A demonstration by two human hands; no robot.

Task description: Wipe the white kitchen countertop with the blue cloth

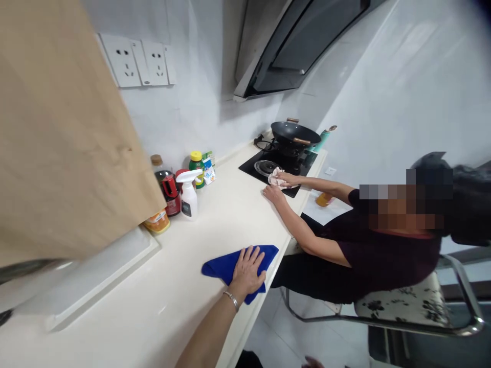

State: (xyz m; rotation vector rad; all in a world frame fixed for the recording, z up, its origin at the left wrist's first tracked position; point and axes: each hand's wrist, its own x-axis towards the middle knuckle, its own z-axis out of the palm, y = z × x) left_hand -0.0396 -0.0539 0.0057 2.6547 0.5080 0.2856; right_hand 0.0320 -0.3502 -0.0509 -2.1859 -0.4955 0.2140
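My left hand (247, 271), with a bracelet on the wrist, lies flat with fingers spread on a blue cloth (222, 266) near the front edge of the white countertop (230, 214). It presses the cloth down and grips nothing else. Only a sliver of my right hand (312, 362) shows at the bottom edge, low over the floor; I cannot tell its fingers' state.
Another person sits on a chair (414, 306) at the counter, one hand on a pinkish cloth (275, 178) by the black stove (278, 163) with a wok (295, 134). A spray bottle (188, 197) and several bottles stand by the wall. A wooden cupboard door (57, 138) fills the left.
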